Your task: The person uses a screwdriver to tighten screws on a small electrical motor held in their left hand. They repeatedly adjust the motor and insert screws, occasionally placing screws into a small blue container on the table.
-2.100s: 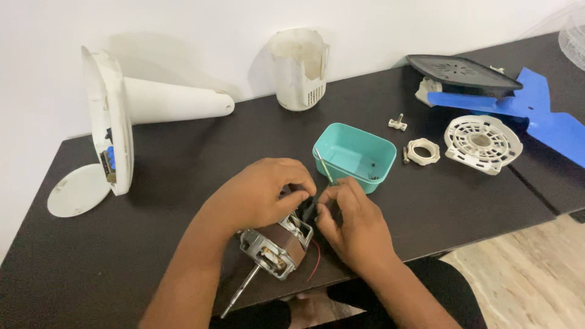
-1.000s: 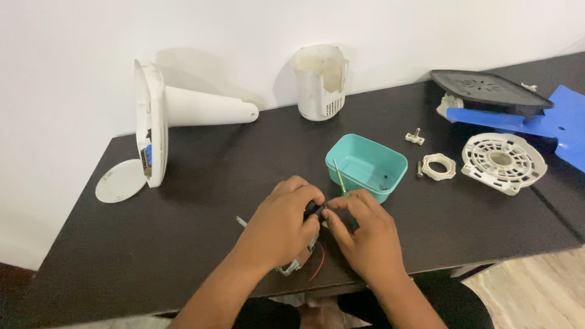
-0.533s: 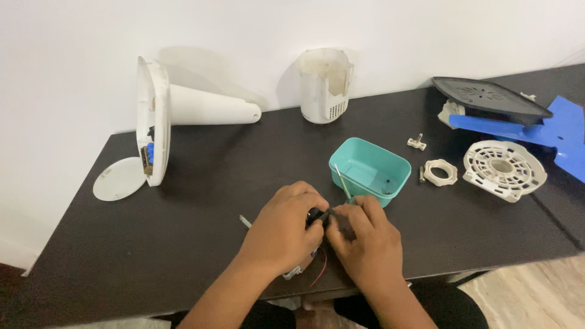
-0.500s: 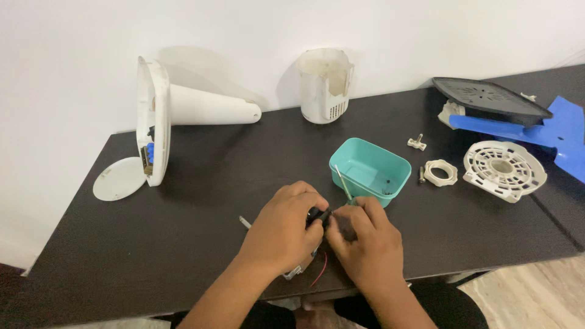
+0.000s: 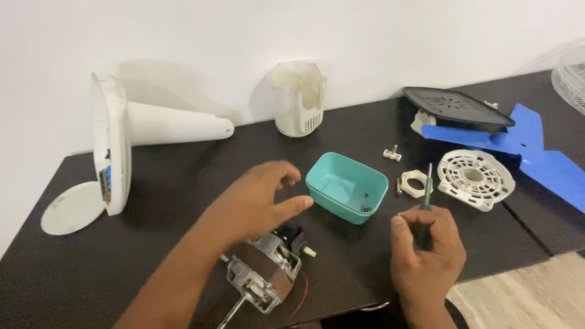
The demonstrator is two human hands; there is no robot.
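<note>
My left hand [image 5: 259, 204] hung open above the dark table [image 5: 183, 183], fingers spread and gripping nothing, its thumb pointing toward the teal plastic tub [image 5: 346, 187]. Just beneath and in front of that hand lay the fan motor [image 5: 263, 272] on its side near the table's front edge, its metal shaft aimed at me, a brown band around its core and a thin red wire curling out beside it. A small black switch part with a pale knob stuck out of the motor's far end.

My right hand [image 5: 426, 256] was closed around a green-handled screwdriver [image 5: 425, 204], held upright with the slim shank rising from my fist. It sat to the right of the tub and apart from the motor.

Inside the tub I could make out a few small dark bits, too small to name. Beyond my right hand lay a white ring nut [image 5: 414, 182], a small white fastener [image 5: 392, 153] and a round white slotted cover [image 5: 476, 179]. Farther right were the blue fan blade [image 5: 536, 155] and a dark grille plate [image 5: 456, 108] resting over one end of it. Against the wall stood a white housing cup [image 5: 298, 97], and at the far left the white fan base and stem [image 5: 131, 134] lay tipped over beside a white disc [image 5: 72, 208].
</note>
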